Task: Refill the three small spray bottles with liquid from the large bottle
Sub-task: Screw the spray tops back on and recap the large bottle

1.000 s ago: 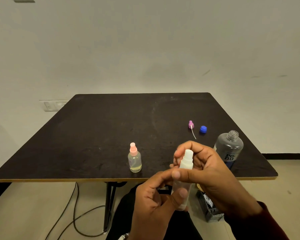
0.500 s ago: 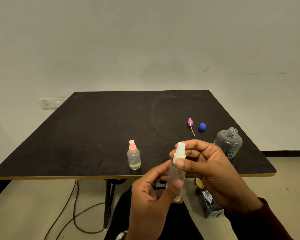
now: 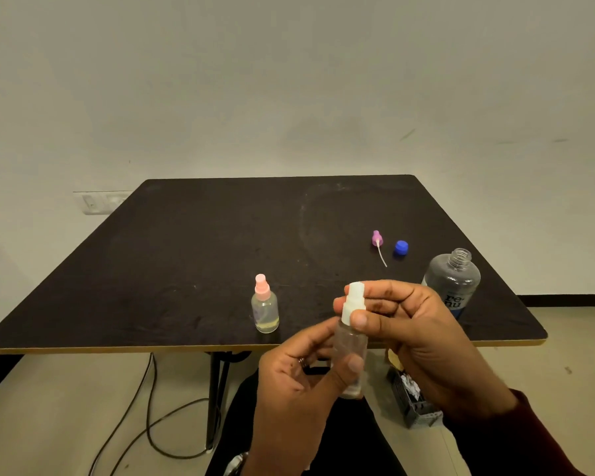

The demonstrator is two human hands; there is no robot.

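Left hand: the left hand [image 3: 299,379] is wrapped around the clear body of the small spray bottle [image 3: 351,348], thumb pressed on its front, fingers curled behind it, a ring showing on one finger.
Right hand: the right hand [image 3: 416,331] pinches the white spray cap [image 3: 352,300], thumb tip on the cap's lower collar, fingers closed round the back of the top.
Held bottle: upright with a slight lean, in the air just off the table's front edge, cap seated on the neck; I can't tell how much liquid is in it.
Pink-capped spray bottle: the pink-capped spray bottle [image 3: 264,305] stands upright near the front edge, about midway along it, a shallow layer of yellowish liquid at the bottom, cap on.
Large bottle: the large bottle [image 3: 455,280] stands near the front right corner, mouth open with threads bare, partly hidden behind the right hand, letters "re" and "nu" on its label.
Blue cap: the blue cap [image 3: 401,248] lies on the table behind the large bottle, toward the right edge.
Purple sprayer: the purple spray head [image 3: 377,238] lies on its side just left of the blue cap, its white dip tube trailing toward the front.
Table: the black table [image 3: 203,252] has a pale trim along its front edge.
Under the table: cables [image 3: 145,417] loop over the floor, and a grey crate [image 3: 413,403] sits below the right wrist.
Sleeve: a dark red sleeve [image 3: 529,438] covers the right forearm.
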